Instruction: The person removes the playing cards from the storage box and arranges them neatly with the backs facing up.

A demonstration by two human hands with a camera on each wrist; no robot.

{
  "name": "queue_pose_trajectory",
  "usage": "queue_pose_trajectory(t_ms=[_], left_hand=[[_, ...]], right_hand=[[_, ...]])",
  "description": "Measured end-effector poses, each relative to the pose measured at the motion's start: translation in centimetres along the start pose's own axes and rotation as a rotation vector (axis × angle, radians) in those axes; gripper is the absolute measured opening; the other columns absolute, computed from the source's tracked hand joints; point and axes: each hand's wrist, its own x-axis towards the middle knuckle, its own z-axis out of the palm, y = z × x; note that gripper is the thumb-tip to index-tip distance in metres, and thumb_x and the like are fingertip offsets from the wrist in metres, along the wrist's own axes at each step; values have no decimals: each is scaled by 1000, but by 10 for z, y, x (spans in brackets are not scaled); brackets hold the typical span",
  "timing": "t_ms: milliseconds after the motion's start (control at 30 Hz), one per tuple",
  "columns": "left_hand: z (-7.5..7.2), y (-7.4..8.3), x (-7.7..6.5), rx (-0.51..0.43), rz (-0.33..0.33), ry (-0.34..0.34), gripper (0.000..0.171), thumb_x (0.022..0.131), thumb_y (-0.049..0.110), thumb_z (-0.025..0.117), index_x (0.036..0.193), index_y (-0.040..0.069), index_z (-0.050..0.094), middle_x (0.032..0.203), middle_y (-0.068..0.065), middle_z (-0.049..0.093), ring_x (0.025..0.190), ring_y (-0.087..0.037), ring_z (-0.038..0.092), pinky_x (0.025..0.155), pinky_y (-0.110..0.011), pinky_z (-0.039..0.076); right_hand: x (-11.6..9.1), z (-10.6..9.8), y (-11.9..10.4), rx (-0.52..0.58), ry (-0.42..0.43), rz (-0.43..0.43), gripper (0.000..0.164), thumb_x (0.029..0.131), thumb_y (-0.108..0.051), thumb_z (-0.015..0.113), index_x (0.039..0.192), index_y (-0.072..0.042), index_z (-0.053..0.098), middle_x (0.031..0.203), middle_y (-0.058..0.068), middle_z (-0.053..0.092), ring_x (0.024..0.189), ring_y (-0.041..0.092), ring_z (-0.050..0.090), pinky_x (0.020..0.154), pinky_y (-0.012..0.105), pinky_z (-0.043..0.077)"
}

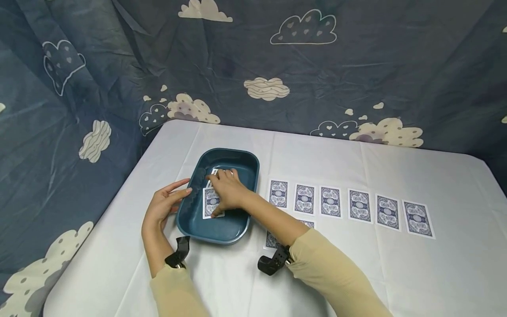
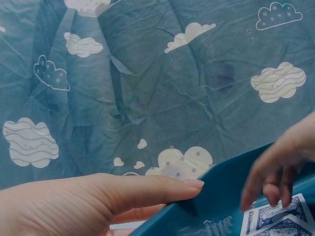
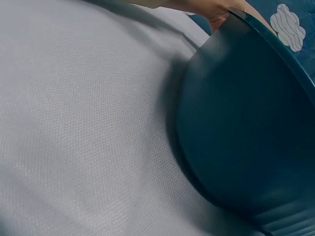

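Note:
A dark teal plastic basin [image 1: 214, 233] stands on the left part of the table. At its left wall my left hand [image 1: 160, 207] holds the rim, the thumb [image 2: 167, 189] lying along the edge and the other fingers outside. My right hand [image 1: 229, 191] reaches into the basin with fingers spread over the playing cards. Face-down in there lies a blue-backed playing card [image 1: 210, 202], the right thumb at its lower corner. Farther in, another card [image 1: 214, 171] is partly covered by the right fingers. From the left wrist, two cards [image 2: 290, 226] overlap under the fingertips.
Right of the basin, a row of several face-down playing cards [image 1: 330, 202] runs across the white tablecloth [image 1: 435, 273]. Nearer me, more cards [image 1: 271, 241] are partly hidden beneath the right forearm. A dark cloud-patterned curtain [image 1: 245, 53] hangs behind and left of the table.

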Motion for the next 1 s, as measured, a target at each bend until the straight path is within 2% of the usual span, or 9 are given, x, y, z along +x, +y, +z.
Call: queue_pose_trajectory(t_ms=[233,467,767,867,1000], left_hand=[[0,0,0,-12,-7,-7,53,80,30,73,128,17,56,86,13,69,82,-6,64,69,-25,51],[-1,0,1,-23,5,-18,53,80,30,72,128,16,56,88,11,69,82,-7,65,68,-26,52],[-2,0,1,-26,13,-24,51,81,30,72,128,16,56,91,9,70,85,-8,65,71,-26,51],[-2,0,0,-32,15,-26,52,80,30,72,128,16,56,91,9,69,84,-9,65,71,-26,52],[-1,0,0,-38,21,-37,54,80,31,72,129,16,55,90,9,69,84,-9,65,72,-27,52]], right_hand=[[-2,3,-2,-65,-43,10,99,47,-70,77,122,-10,52,114,6,45,108,20,40,100,47,23],[-1,3,-2,-77,-91,-4,90,46,-69,78,113,-14,52,111,3,44,108,19,40,100,47,23],[-1,5,-5,-84,-116,-181,82,48,-68,78,107,-17,49,106,-3,51,107,14,46,102,50,22],[-2,6,-7,-90,-117,-248,83,50,-68,77,109,-17,49,108,-5,54,107,13,47,101,46,25],[-3,6,-10,-156,-108,-317,87,51,-74,71,113,-17,50,110,-4,52,107,12,47,99,41,29]])
